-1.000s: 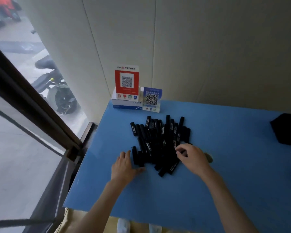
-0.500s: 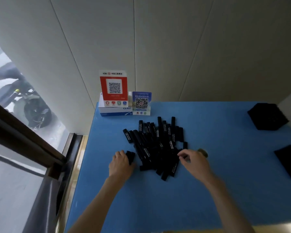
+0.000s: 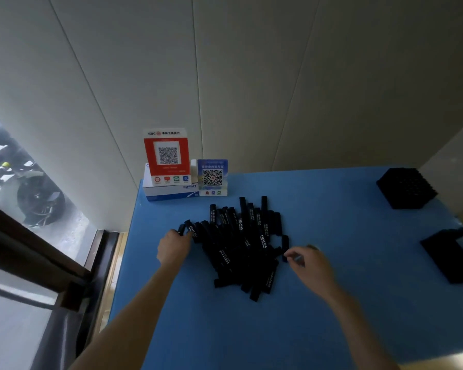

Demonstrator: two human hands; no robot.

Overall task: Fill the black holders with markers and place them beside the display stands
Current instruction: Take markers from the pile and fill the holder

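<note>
A heap of several black markers [image 3: 242, 244] with white lettering lies in the middle of the blue table [image 3: 332, 303]. My left hand [image 3: 173, 248] is at the heap's left edge, fingers curled round one marker [image 3: 181, 229]. My right hand [image 3: 312, 265] is at the heap's right edge and pinches the lower end of another marker [image 3: 285, 245]. Two black holders sit at the right: one [image 3: 406, 188] near the back, one [image 3: 451, 256] at the right edge. A red display stand [image 3: 167, 156] and a smaller blue one [image 3: 212, 177] are at the back left.
The red stand rests on a white and blue box [image 3: 169, 192] against the wall. The table's left edge drops to a dark window frame [image 3: 64, 276] with a scooter wheel [image 3: 39, 198] outside. Bare blue table lies in front of the heap.
The view has swung right, bringing both holders into sight. My left hand moved up the heap's left side and closed on a marker. My right hand shifted right with a marker pinched.
</note>
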